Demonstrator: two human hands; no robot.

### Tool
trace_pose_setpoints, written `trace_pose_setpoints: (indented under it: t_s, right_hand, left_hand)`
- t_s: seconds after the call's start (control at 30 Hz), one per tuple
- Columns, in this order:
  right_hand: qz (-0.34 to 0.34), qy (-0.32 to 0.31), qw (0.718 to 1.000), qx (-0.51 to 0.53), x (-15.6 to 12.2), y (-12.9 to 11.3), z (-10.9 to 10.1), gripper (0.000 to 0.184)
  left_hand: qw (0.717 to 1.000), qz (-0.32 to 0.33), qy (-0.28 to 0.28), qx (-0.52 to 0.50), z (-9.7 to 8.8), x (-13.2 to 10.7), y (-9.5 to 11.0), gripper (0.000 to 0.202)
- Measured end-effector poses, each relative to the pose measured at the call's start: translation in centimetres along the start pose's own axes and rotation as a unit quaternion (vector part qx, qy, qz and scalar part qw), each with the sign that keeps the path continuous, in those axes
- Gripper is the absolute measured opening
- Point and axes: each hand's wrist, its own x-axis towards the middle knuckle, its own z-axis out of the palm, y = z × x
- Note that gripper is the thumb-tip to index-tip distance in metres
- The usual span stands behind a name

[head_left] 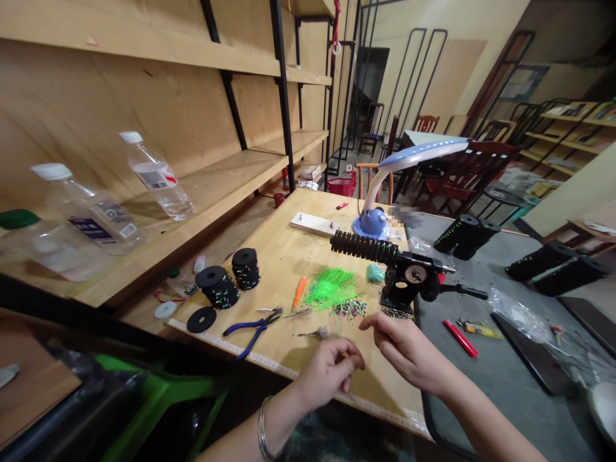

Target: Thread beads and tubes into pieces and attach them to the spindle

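- Beads (350, 309), multicoloured, lie in a loose pile on the wooden table (283, 346), just ahead of our hands.
- Our right hand (395, 342) is over the table near the beads: index finger extended and slightly bent, other fingers curled under. We cannot make out the thumb's contact.
- Our left hand (332, 367) is near the table's front edge: fingers curled, thumb close to the index finger. We cannot make out whether they pinch anything.
- Green strands (332, 289) lie spread directly behind the beads, with an orange tool (299, 291) on their left.
- Blue-handled pliers (251, 329) lie farther left, jaws parted, near two black spools (217, 287) wound with coloured pieces.
- Black clamp (407, 282) stands right of the beads, carrying a horizontal black coil (363, 246).
- Blue lamp (371, 221) stands behind the clamp.
- Red marker (461, 338) lies on the grey mat (447, 398), at our right.
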Motion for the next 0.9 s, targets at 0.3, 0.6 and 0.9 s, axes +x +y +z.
trace_pose_setpoints:
  t_s: [0.3, 0.6, 0.9]
  right_hand:
    - [-0.076, -0.019, 0.984, -0.162, 0.0, 0.8, -1.5, 0.039]
    - [-0.102, -0.006, 0.986, -0.133, 0.2, 0.7, -1.7, 0.04]
    - [-0.115, -0.028, 0.98, -0.163, 0.9, 0.2, -2.0, 0.033]
  left_hand:
    - [0.999, 0.018, 0.005, 0.036, -0.7, 0.1, 0.6, 0.028]
    - [0.992, 0.072, 0.006, 0.1, 0.5, 1.6, 2.0, 0.025]
    - [0.992, 0.096, 0.05, 0.071, 1.7, 2.4, 3.2, 0.031]
